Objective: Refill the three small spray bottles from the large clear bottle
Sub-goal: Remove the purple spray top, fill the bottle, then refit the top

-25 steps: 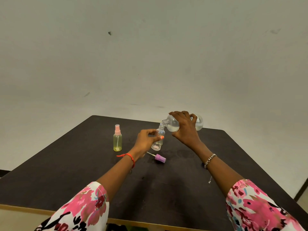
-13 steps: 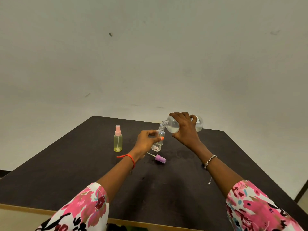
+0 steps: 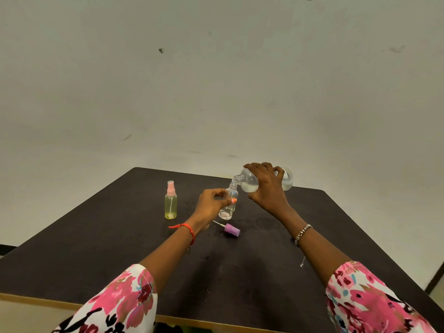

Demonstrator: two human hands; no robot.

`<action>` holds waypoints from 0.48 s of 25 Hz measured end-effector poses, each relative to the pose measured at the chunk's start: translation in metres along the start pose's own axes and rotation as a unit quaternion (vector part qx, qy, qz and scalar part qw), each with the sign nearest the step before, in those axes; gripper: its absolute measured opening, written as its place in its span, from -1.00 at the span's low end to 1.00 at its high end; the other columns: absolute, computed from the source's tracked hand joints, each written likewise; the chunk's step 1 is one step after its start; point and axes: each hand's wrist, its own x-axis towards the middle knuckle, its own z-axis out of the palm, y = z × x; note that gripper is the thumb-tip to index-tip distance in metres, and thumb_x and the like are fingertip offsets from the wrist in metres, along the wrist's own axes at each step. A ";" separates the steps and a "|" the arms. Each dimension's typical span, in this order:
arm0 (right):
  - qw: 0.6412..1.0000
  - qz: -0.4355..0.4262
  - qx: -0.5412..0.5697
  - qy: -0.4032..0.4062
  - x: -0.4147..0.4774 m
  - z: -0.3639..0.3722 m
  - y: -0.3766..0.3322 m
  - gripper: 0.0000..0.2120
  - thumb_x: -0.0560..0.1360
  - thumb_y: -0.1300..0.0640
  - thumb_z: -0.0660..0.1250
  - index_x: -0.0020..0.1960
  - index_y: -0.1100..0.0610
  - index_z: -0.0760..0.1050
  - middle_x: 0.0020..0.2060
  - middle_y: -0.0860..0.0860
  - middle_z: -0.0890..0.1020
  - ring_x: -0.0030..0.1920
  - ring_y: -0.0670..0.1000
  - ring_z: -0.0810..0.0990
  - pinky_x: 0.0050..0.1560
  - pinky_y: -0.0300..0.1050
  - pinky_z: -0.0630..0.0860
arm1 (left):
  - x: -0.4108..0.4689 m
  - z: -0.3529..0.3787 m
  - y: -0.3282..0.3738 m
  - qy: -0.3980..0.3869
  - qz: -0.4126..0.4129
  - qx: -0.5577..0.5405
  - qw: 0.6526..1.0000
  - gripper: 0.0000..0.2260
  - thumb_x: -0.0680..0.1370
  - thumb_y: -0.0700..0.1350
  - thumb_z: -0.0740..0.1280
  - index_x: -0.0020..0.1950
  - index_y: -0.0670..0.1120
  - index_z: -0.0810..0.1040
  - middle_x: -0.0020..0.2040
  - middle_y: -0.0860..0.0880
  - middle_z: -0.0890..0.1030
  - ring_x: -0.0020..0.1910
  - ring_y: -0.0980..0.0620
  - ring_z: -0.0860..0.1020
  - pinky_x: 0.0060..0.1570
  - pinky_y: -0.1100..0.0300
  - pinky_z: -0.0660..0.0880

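Your right hand [image 3: 266, 188] is wrapped over the large clear bottle [image 3: 249, 183], fingers curled on top, thumb underneath, holding it tipped nearly flat in the air w/ its neck pointing to your left. Its open mouth sits right at the open neck of the small clear spray bottle [image 3: 232, 193], touching or nearly so, can't tell which. Clear liquid pools along the big bottle's lower side. Your left hand [image 3: 211, 203] pinches the small clear spray bottle round its middle, thumb in front & fingers behind. That bottle leans a bit, base on or just above the dark surface [image 3: 120, 236], approx. mid-surface. The purple spray head [image 3: 231, 230] lies on its side w/ its dip tube, just in front of that bottle, toward you. The yellow spray bottle [image 3: 171, 203] stands upright w/ its pink top on, off to the left, apart from both hands.
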 end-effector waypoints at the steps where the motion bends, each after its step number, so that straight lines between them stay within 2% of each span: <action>1: 1.000 0.000 0.000 0.000 0.000 0.000 0.000 -0.45 0.24 0.15 0.40 0.23 0.10 0.44 0.15 0.06 0.57 0.18 0.16 0.45 0.08 -0.08 0.06 | 0.000 0.000 0.000 0.000 0.000 -0.001 1.000 -0.63 0.43 -0.23 0.42 0.23 -0.20 0.52 0.11 -0.12 0.57 0.06 0.00 0.54 0.09 0.15 0.50; 6: 1.000 0.004 0.008 -0.002 0.000 0.001 0.000 -0.45 0.25 0.18 0.43 0.23 0.10 0.44 0.16 0.06 0.56 0.19 0.16 0.44 0.11 -0.03 0.08 | 0.000 0.001 0.000 0.002 -0.002 0.001 1.000 -0.63 0.43 -0.23 0.42 0.23 -0.20 0.52 0.07 -0.09 0.56 0.06 0.00 0.53 0.08 0.15 0.50; 12: 1.000 0.001 0.002 -0.004 0.000 0.000 0.000 -0.44 0.25 0.19 0.44 0.23 0.10 0.43 0.16 0.06 0.56 0.20 0.16 0.44 0.10 -0.07 0.06 | -0.001 0.000 0.001 0.004 0.001 0.006 1.000 -0.64 0.43 -0.23 0.41 0.22 -0.21 0.52 0.03 -0.07 0.56 0.05 -0.01 0.54 0.09 0.12 0.51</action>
